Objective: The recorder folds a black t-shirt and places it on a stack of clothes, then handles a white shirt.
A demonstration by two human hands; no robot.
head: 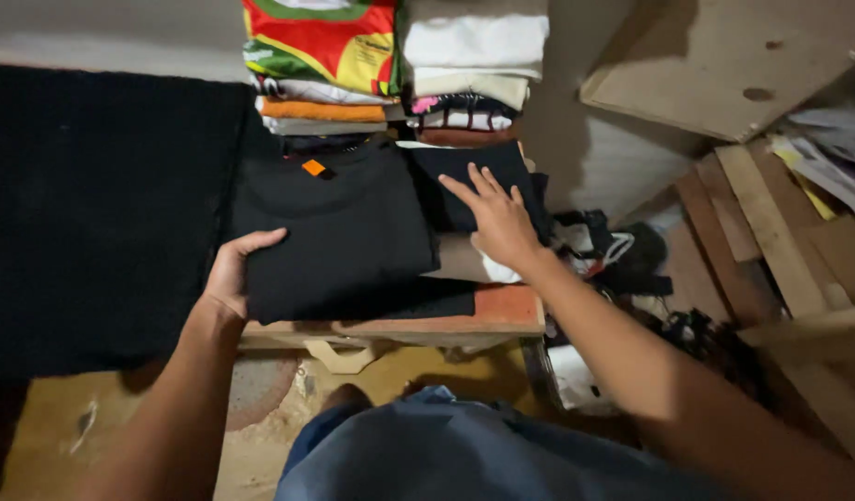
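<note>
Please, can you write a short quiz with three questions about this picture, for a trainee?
1. True or false: the left hand grips the edge of the folded black shirt.
2. What does the right hand rest on? A) dark folded cloth B) wooden board
3. What colour is the small tag on the shirt?

Key: 1 true; 2 A; 3 orange.

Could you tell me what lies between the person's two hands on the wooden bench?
In the head view, a folded black shirt with a small orange tag spans the stretch between the left hand, gripping its left edge, and the right hand.
</note>
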